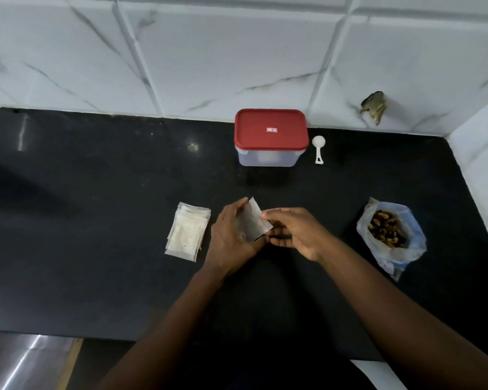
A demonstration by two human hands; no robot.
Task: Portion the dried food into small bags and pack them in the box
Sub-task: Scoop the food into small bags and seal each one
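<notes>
One small clear bag (253, 222) is held between both hands above the middle of the black counter. My left hand (233, 235) supports it from below and behind. My right hand (293, 232) pinches its right edge with thumb and fingers. A stack of several empty small bags (187, 232) lies flat just left of my left hand. An open plastic bag of brown dried food (389, 229) sits at the right. The clear box with a red lid (270, 136) stands shut at the back, against the wall.
A white measuring scoop (319, 149) lies right of the box. The black counter (96, 206) ends at a white tiled wall behind and on the right. A dark broken patch (375, 106) marks the wall. A metal surface (26, 361) shows at the lower left.
</notes>
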